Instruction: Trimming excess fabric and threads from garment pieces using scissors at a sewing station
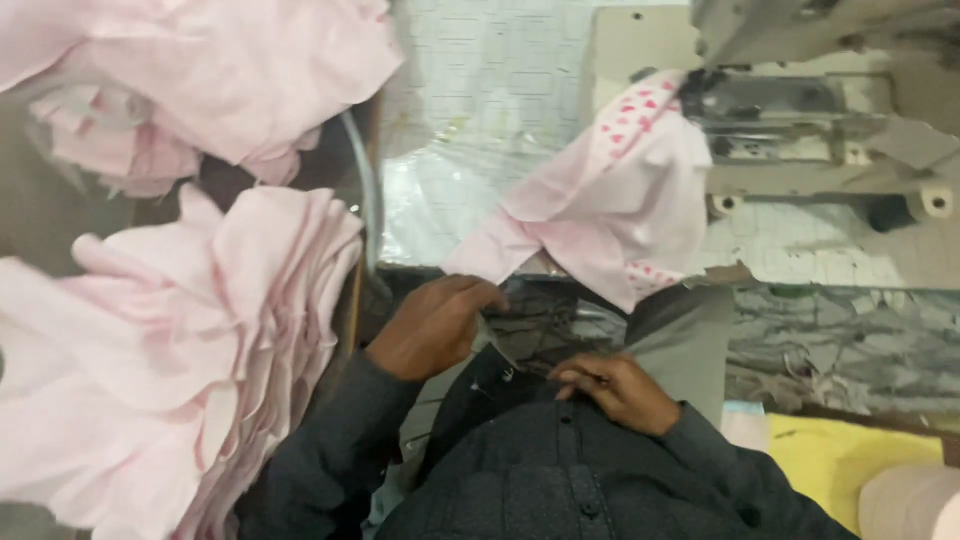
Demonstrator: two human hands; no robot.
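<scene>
**Two hands at the table edge, pink cloth under the machine**

Pale and worn, the table (470,130) fills the top of our view, with a sheet of clear plastic (440,210) lying wrinkled over its near part.

Our left hand's fingers (480,296) are bent together at the table's near edge, their tips just below the lower corner of the pink cloth (610,215); we cannot tell whether they pinch that corner or only touch it. The left hand (435,325) itself is turned knuckles up, its dark sleeve (330,450) running down to the bottom of the frame.

Our right hand's fingers (578,378) are curled together against the front of our dark shirt (560,470), near its button line. Whether they grip anything we cannot tell. The right hand (615,390) lies low, close to the body and near the left one, but not touching it.

The pink cloth hangs in a loose bunch between the hands and the sewing machine (800,110). Its upper end, printed with small red hearts, reaches up to the machine's head at the top right, while its lower edge droops over the table's front.

Further out, on our left, a thick stack (190,370) of pale pink pieces lies folded, and a second heap (180,80) of the same cloth sits above it. At the lower right we see a yellow cloth (830,460).
</scene>
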